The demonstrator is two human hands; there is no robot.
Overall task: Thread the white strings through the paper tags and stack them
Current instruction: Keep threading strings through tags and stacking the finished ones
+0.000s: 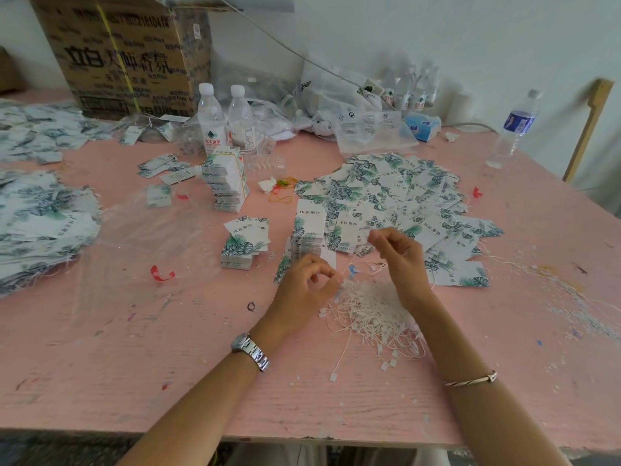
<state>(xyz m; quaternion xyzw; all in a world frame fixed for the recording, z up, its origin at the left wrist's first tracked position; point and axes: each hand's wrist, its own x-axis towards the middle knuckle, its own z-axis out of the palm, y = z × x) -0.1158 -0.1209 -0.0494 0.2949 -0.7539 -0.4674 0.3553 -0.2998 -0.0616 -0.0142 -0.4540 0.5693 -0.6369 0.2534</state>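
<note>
Box (124,58), contents hidden, capped bottles (210,119), loose strings (369,307)

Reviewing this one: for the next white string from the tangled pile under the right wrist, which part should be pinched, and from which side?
Pinch a stray end by its small plastic tab, coming from the near left edge of the string pile. There strands trail out singly over the pink table; the middle is a dense tangle, partly under the right forearm.

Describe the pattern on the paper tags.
Paper tags: white with a blue-green leaf print; head view shows it best.
</note>
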